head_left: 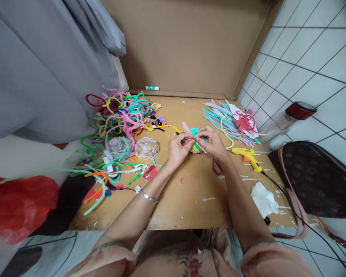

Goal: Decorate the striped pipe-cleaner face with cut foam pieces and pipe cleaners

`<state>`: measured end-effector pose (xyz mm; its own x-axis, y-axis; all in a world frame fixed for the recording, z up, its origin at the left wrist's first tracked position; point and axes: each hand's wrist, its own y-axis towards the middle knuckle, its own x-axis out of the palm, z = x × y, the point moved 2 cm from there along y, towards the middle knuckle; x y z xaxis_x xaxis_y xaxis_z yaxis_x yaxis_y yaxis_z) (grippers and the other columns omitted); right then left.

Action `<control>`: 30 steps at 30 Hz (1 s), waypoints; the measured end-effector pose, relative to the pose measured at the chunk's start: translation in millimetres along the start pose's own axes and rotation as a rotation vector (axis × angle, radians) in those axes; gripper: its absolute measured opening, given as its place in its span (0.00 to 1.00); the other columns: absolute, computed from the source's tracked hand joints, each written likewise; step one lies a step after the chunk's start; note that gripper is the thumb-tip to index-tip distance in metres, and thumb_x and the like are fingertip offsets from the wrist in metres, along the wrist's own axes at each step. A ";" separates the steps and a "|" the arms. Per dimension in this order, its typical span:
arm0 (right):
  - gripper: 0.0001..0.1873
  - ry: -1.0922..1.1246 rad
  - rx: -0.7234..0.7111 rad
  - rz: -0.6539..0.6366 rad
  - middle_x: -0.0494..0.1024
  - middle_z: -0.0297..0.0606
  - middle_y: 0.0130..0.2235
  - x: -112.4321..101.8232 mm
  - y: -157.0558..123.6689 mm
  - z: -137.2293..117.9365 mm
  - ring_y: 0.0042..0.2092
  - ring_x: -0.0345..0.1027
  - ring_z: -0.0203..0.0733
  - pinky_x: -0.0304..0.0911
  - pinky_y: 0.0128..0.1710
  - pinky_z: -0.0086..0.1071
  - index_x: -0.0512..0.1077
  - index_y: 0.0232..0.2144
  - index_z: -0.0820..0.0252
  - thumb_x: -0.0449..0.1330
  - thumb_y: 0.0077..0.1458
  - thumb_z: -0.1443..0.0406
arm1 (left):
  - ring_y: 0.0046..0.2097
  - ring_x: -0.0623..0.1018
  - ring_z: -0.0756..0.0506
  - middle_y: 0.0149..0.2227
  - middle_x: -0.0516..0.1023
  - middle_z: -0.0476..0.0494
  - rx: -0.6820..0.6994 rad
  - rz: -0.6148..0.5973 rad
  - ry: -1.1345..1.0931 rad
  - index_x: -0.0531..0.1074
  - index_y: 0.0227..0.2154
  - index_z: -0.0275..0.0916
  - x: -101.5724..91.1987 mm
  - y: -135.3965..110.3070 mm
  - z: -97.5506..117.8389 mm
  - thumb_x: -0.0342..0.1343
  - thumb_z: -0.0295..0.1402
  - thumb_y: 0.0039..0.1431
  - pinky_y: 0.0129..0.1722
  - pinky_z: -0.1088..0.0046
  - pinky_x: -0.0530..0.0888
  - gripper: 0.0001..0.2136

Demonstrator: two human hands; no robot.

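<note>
My left hand (pixel 180 147) is closed in a pinch, with its fingertips close to those of my right hand (pixel 212 142), which is also pinched. Between and behind them is a colourful pipe-cleaner piece (pixel 194 132) in turquoise, yellow and green, with a pink strip sticking up. Fingers hide part of it, and any small bit right at the fingertips is too small to make out. Scissors with dark red handles (pixel 217 167) lie partly under my right forearm. A yellow pipe cleaner (pixel 173 127) trails on the table to the left of the piece.
A tangled heap of pipe cleaners (pixel 127 111) and clear round plastic pieces (pixel 147 148) cover the table's left. Straight pipe cleaners (pixel 219 119), a yellow glue gun (pixel 248 157) with a cord, crumpled white tissue (pixel 263 200), a bottle (pixel 288 119) and a brown bag (pixel 320 179) are right.
</note>
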<state>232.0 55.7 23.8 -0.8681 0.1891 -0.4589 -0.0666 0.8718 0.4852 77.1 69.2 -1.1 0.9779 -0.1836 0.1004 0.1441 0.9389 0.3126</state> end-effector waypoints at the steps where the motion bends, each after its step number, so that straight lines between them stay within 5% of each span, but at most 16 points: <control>1: 0.07 -0.002 -0.003 0.002 0.73 0.39 0.35 0.2 -0.1 -1.0 0.39 0.69 0.43 0.66 0.42 0.38 0.76 0.24 0.58 0.62 0.51 0.61 | 0.27 0.71 0.52 0.26 0.77 0.48 0.011 0.002 0.010 0.77 0.28 0.36 0.4 -0.4 0.3 0.65 0.34 0.46 0.29 0.76 0.68 0.08; 14: 0.05 -0.127 0.035 0.093 0.73 0.38 0.32 0.4 -1.0 -0.3 0.35 0.67 0.41 0.65 0.37 0.36 0.74 0.22 0.58 0.61 0.49 0.65 | 0.29 0.72 0.49 0.29 0.78 0.46 0.091 0.042 0.094 0.77 0.31 0.37 -1.7 -6.2 -0.6 0.61 0.36 0.54 0.32 0.74 0.70 0.07; 23: 0.11 -0.097 0.048 -0.001 0.71 0.38 0.34 -1.9 -1.6 -0.5 0.39 0.66 0.43 0.65 0.45 0.40 0.74 0.25 0.58 0.60 0.55 0.60 | 0.29 0.71 0.49 0.31 0.76 0.44 0.257 -0.034 0.322 0.78 0.33 0.39 -1.5 -6.9 5.3 0.58 0.34 0.57 0.34 0.73 0.70 0.06; 30: 0.13 -0.108 0.028 0.004 0.71 0.39 0.34 -1.1 -1.5 0.1 0.39 0.66 0.44 0.64 0.45 0.40 0.72 0.25 0.57 0.59 0.57 0.56 | 0.30 0.69 0.49 0.29 0.73 0.47 0.220 -0.027 0.350 0.72 0.30 0.40 -1.0 -6.9 7.5 0.56 0.32 0.59 0.35 0.73 0.68 0.04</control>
<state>233.1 54.2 23.5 -0.8099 0.2390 -0.5356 -0.0482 0.8830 0.4669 74.0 60.8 3.7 0.9723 -0.0614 -0.2256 0.1714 0.8437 0.5088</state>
